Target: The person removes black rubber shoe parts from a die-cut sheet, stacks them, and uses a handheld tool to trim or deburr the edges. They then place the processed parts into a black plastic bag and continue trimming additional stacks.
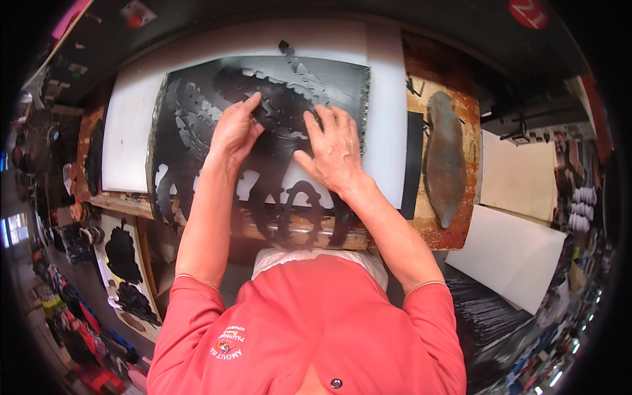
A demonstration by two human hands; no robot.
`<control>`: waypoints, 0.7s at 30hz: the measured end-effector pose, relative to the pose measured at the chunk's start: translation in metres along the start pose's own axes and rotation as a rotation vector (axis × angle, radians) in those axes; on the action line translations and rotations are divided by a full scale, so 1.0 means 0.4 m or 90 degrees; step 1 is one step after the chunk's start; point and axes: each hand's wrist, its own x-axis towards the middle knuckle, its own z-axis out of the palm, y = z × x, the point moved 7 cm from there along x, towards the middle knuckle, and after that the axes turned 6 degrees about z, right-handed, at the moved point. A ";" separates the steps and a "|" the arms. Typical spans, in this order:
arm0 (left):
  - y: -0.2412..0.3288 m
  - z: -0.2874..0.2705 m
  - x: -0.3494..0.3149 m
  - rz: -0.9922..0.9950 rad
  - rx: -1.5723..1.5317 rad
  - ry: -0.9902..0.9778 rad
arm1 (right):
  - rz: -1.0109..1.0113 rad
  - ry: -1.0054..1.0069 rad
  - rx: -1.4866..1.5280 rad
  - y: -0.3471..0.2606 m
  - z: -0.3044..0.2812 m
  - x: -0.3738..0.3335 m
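Note:
A shiny black sheet (197,85) with curved cut-outs lies over a white board (128,131) on the bench. Its cut lower part hangs past the bench's front edge in looping strips (263,217). My left hand (237,128) is at the middle of the sheet, thumb and fingers apart, beside a dark, jagged-edged cut area (276,99). To the right of that area, my right hand (332,148) rests palm down with its fingers stretched out. A narrow notched strip (299,66) sticks up beyond the hands. What lies under my fingertips is partly hidden.
On the worn wooden bench (411,59), a long brown sole-shaped piece (445,158) lies to the right. Pale sheets (507,253) lean lower right. Black cut pieces (123,253) rest on a panel at lower left. A dark machine edge (263,10) spans the far side.

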 end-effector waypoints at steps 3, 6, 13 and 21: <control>0.054 -0.073 -0.072 0.122 0.221 0.084 | -0.027 0.005 -0.019 -0.013 0.002 -0.003; 0.063 -0.104 -0.110 0.293 0.316 0.097 | -0.071 -0.062 -0.018 -0.015 0.004 0.000; 0.026 -0.093 -0.153 0.533 0.545 0.095 | -0.084 -0.037 0.083 0.015 -0.017 0.009; 0.031 -0.039 -0.145 0.559 0.730 0.012 | 0.223 0.104 0.340 0.200 -0.175 -0.053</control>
